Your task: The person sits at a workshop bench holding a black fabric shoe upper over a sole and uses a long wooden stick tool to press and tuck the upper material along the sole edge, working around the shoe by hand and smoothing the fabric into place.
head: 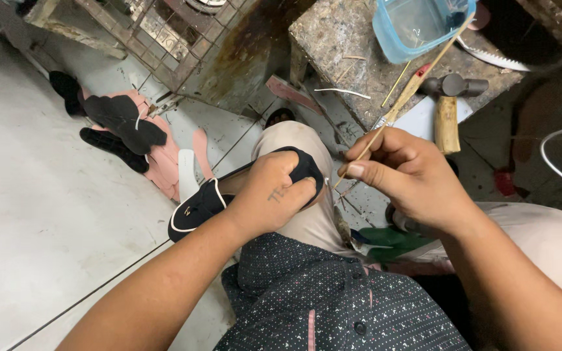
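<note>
Left hand (274,195) is curled tight over the toe end of a black shoe (206,201) with pale edging, pressing it down on the person's knee; the fingers hide most of the toe, and the shoe's far side is out of sight behind the wrist. Right hand (406,174) has its fingers pressed together, pinching a thin wooden stick (417,78). The stick's lower tip sits just beside the shoe's toe, at the left fingertips; whether it touches the shoe is hard to tell. Its upper end runs up over the counter (333,39) and reaches the rim of a clear blue plastic tub (398,32), which is cut off by the top edge.

On the counter's near right corner lies a hammer (449,104) with a pale wooden handle, head partly overlapped by the stick. A saw blade (495,60) shows behind it, its ends hidden. A white wire (343,92) lies near the counter's front edge.

On the floor (34,195), well apart to the left, a heap of black and pink shoe cutouts (128,130). Under the right forearm something green (385,237) shows, too covered to identify.
</note>
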`<state>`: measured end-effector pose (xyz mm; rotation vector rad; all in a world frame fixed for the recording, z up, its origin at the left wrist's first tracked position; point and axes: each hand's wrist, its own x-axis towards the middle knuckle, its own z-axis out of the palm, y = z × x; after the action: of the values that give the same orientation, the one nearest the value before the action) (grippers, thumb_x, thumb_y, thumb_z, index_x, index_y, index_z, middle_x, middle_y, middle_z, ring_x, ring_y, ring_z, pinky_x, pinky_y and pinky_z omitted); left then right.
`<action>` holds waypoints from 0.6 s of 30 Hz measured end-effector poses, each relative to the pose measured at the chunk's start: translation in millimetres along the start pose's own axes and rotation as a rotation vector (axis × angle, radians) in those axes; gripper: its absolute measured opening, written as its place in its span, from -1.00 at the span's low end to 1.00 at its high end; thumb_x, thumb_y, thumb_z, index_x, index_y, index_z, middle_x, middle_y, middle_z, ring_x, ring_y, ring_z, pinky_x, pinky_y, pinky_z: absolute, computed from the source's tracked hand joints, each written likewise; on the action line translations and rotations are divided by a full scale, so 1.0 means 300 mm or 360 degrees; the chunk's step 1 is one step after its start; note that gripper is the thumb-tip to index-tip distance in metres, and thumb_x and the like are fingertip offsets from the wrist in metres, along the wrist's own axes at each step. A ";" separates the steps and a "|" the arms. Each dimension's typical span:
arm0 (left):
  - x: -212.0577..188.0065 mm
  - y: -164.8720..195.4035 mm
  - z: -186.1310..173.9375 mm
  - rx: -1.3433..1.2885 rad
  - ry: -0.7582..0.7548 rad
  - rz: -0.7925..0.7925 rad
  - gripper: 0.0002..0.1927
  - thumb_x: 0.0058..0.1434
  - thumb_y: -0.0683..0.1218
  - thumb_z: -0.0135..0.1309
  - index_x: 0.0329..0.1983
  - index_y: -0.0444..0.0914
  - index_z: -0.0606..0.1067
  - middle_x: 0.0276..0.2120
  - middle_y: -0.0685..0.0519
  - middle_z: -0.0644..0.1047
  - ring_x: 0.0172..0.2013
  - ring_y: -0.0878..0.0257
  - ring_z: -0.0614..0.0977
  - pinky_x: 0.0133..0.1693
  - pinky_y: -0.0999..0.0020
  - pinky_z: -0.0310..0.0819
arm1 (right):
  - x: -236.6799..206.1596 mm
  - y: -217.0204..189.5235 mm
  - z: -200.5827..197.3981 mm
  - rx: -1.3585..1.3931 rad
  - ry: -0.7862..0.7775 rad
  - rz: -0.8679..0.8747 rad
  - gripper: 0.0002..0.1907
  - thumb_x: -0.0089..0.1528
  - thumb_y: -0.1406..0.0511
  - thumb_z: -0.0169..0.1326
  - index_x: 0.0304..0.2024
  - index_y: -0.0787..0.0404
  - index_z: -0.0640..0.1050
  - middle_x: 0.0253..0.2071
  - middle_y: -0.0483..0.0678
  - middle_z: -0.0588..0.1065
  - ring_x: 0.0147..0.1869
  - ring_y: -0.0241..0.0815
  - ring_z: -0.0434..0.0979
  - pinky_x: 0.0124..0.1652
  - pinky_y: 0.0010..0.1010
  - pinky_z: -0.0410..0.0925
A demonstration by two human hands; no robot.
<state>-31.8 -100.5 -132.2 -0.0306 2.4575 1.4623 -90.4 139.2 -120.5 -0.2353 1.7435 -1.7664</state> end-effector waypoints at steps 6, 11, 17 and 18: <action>0.003 0.018 -0.011 -0.0126 0.0010 0.0125 -0.74 0.09 -0.10 0.09 -0.53 -0.37 0.36 -0.61 -0.11 0.45 -0.57 0.14 0.48 -0.46 0.18 0.38 | 0.010 -0.008 0.037 -0.0243 -0.0038 -0.0026 -0.82 0.26 0.32 0.18 -0.14 0.31 0.57 -0.20 -0.10 0.60 -0.15 -0.39 0.53 -0.13 -0.53 0.41; 0.001 0.015 -0.009 -0.0066 0.0014 0.0123 -0.74 0.09 -0.10 0.11 -0.53 -0.38 0.35 -0.61 -0.13 0.44 -0.58 0.09 0.46 -0.46 0.16 0.36 | 0.018 -0.009 0.051 -0.0410 -0.0056 -0.0100 -0.82 0.25 0.29 0.20 -0.18 0.28 0.57 -0.23 -0.11 0.60 -0.16 -0.39 0.51 -0.14 -0.51 0.40; -0.003 0.005 -0.006 -0.0056 0.0017 0.0126 -0.72 0.09 -0.10 0.13 -0.54 -0.36 0.34 -0.62 -0.12 0.42 -0.59 0.09 0.44 -0.48 0.15 0.33 | 0.019 0.002 0.063 -0.0458 -0.0069 -0.0168 -0.83 0.25 0.29 0.21 -0.20 0.28 0.58 -0.24 -0.10 0.59 -0.15 -0.36 0.51 -0.12 -0.48 0.40; -0.004 0.004 -0.005 -0.0055 0.0020 0.0124 -0.73 0.09 -0.10 0.13 -0.54 -0.36 0.33 -0.63 -0.12 0.42 -0.60 0.10 0.44 -0.48 0.15 0.33 | 0.019 0.004 0.064 -0.0475 -0.0068 -0.0185 -0.83 0.25 0.29 0.21 -0.20 0.28 0.57 -0.24 -0.10 0.59 -0.15 -0.36 0.52 -0.12 -0.48 0.40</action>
<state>-31.1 -101.4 -130.1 0.0495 2.4692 1.5406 -84.1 120.3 -121.3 -0.5060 1.9934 -1.5603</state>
